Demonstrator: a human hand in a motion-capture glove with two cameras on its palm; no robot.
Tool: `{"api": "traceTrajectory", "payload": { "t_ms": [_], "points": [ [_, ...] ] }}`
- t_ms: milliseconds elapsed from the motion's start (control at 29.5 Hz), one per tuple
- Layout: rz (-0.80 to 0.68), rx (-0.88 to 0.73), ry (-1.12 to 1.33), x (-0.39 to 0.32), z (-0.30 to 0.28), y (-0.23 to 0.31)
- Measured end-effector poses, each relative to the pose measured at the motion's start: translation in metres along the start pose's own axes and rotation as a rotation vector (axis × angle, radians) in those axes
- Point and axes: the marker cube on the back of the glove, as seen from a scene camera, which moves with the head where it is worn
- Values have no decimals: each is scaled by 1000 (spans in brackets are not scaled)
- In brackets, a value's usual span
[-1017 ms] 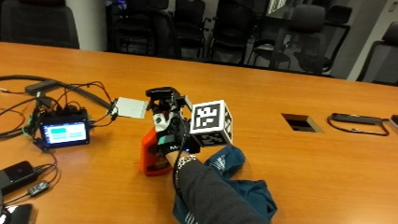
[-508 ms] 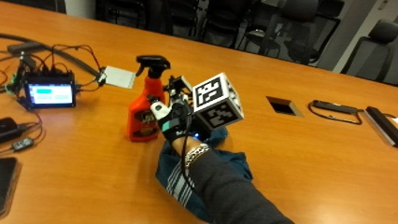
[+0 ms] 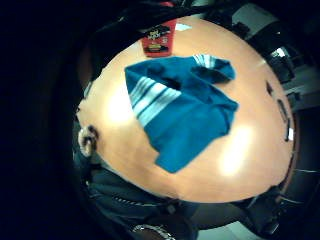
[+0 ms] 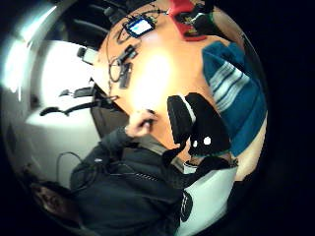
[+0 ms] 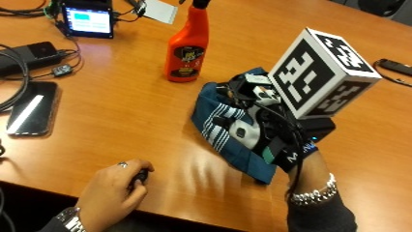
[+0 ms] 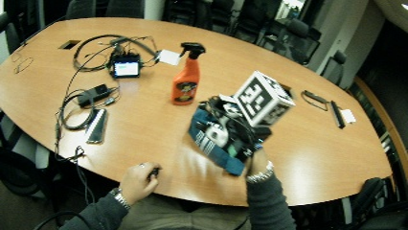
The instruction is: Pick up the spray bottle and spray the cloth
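I am taking the cloth [image 5: 227, 126] as my landmark: a teal piece with pale stripes, lying rumpled on the wooden table [image 5: 128, 121]. Nearest the table's near edge, on the person's own left of the cloth, the bare left hand [image 5: 112, 193] is resting curled around a small dark object that I cannot identify. My gloved right hand [image 5: 273, 133] is hovering just above the cloth, holding nothing as far as I am seeing; straps and hardware are hiding the fingers in the outside views, so I cannot tell whether they are spread or curled. The little finger side palm view is showing the whole cloth spread below the palm, apart from it.

Just beyond the cloth, the orange spray bottle [image 5: 185, 50] is standing upright, close to the cloth's far edge but not touching it. Its trigger head is cut off in the closer outside view; the wide view is showing it black [image 6: 191, 48]. I cannot judge how full it is through the opaque body.

Farther from the cloth, toward the person's left, a phone [image 5: 32, 108] is lying flat, and beyond it a small lit screen [image 5: 88, 20] is sitting among cables.
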Motion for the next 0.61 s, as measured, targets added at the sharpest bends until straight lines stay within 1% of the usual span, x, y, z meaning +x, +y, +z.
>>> {"api": "traceTrajectory", "payload": {
  "t_ms": [102, 271, 373, 610],
  "points": [
    [14, 15, 73, 11, -5, 18],
    [39, 33, 103, 19, -1, 30],
    [35, 10, 113, 18, 5, 29],
    [-28, -84, 133, 3, 21, 11]
  ]
}}
